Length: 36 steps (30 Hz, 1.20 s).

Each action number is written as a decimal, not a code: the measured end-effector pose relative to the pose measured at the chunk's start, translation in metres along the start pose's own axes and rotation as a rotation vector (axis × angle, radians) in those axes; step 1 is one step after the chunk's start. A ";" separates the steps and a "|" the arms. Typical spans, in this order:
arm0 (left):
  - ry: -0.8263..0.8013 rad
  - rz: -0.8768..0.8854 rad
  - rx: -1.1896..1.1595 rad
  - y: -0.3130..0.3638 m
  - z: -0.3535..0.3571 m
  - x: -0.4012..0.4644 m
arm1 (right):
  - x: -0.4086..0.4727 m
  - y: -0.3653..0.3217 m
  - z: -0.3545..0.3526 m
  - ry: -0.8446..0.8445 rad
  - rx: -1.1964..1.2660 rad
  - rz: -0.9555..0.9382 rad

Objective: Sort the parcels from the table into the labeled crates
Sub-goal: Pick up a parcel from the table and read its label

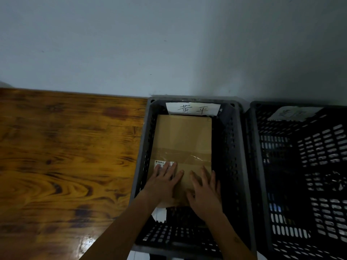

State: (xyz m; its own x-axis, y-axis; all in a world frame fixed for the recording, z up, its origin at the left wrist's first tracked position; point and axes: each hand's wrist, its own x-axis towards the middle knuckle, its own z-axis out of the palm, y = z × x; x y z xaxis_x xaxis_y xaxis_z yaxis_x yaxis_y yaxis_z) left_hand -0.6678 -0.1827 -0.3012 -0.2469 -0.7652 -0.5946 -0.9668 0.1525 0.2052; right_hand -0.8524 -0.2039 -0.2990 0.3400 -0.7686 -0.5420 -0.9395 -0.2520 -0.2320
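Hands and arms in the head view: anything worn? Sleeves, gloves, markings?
Nothing worn that shows. Left hand and right hand are bare, no gloves, rings or watch visible. Both forearms are bare to the frame edge, no sleeves in view. A small dark mark sits on the right forearm.

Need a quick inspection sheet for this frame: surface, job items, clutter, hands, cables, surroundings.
Surface: wooden table, varnished, no parcels in the visible part.
Job's things: brown parcel lying flat in the left crate, which carries a handwritten paper label; right crate beside it, its label unreadable, contents too dark to tell.
Clutter: nothing seen.
Grippers: left hand and right hand both flat on the parcel's near end, fingers straight.
Cables: nothing seen.
Surroundings: plain pale wall behind table and crates.
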 end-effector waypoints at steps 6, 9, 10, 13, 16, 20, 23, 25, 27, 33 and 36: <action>-0.021 -0.027 0.018 0.000 -0.007 -0.001 | -0.003 -0.010 -0.008 -0.005 -0.053 0.024; -0.028 -0.050 -0.005 0.003 -0.015 -0.003 | -0.003 -0.009 -0.017 -0.043 -0.026 0.042; -0.025 -0.065 0.000 0.004 -0.017 -0.005 | -0.003 -0.010 -0.021 -0.042 -0.014 0.044; 0.010 -0.101 0.002 0.003 -0.027 -0.019 | -0.008 -0.015 -0.038 -0.037 -0.013 0.025; 0.058 -0.111 -0.025 0.002 -0.045 -0.036 | -0.016 -0.018 -0.059 -0.025 0.006 0.029; 0.178 -0.138 -0.031 -0.002 -0.094 -0.065 | -0.032 -0.028 -0.100 0.039 -0.006 0.041; 0.273 -0.141 0.002 -0.001 -0.137 -0.091 | -0.051 -0.039 -0.138 0.132 0.028 0.035; 0.331 -0.165 -0.004 0.002 -0.163 -0.107 | -0.063 -0.047 -0.164 0.163 0.058 0.035; 0.378 -0.182 -0.007 0.008 -0.189 -0.128 | -0.081 -0.054 -0.191 0.213 0.044 0.018; 0.521 -0.243 0.063 0.021 -0.258 -0.200 | -0.142 -0.085 -0.285 0.347 -0.007 -0.104; 0.630 -0.284 0.044 0.031 -0.288 -0.247 | -0.172 -0.097 -0.324 0.399 -0.020 -0.156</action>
State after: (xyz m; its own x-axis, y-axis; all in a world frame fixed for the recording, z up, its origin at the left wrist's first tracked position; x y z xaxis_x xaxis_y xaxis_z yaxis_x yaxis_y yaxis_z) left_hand -0.6180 -0.1692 0.0758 0.0889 -0.9946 -0.0534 -0.9934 -0.0925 0.0682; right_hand -0.8330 -0.2378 0.0785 0.4387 -0.8867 -0.1456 -0.8801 -0.3913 -0.2689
